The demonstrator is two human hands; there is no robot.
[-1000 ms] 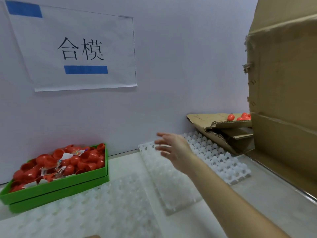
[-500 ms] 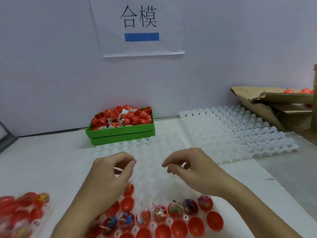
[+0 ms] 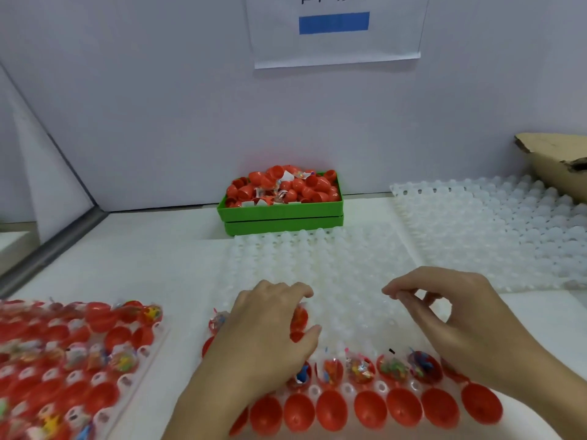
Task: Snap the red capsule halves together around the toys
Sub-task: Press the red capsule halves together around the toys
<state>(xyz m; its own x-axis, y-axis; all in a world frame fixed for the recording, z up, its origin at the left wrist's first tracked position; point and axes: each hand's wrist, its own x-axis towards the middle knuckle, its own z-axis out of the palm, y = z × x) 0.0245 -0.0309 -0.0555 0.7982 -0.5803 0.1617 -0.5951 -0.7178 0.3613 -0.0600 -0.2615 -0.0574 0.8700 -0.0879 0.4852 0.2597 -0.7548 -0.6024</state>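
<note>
Head view — both hands over the white tray (image 3: 333,281) on the table.
Left hand (image 3: 270,325) curls over a capsule half (image 3: 300,315), contact unclear; right hand (image 3: 451,315) pinches nothing visible — align rims squarely before pressing.

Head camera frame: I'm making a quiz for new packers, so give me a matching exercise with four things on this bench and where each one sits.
Things:
1. green bin of loose red halves
2. cardboard box
3. row of empty red halves
4. blue strip on the paper sign

Places:
A. nearest the camera, along the tray's front edge
B. on the wall, top centre
C. against the back wall, middle of the bench
D. far right edge of the view

Pairs: 1-C, 2-D, 3-A, 4-B
</note>
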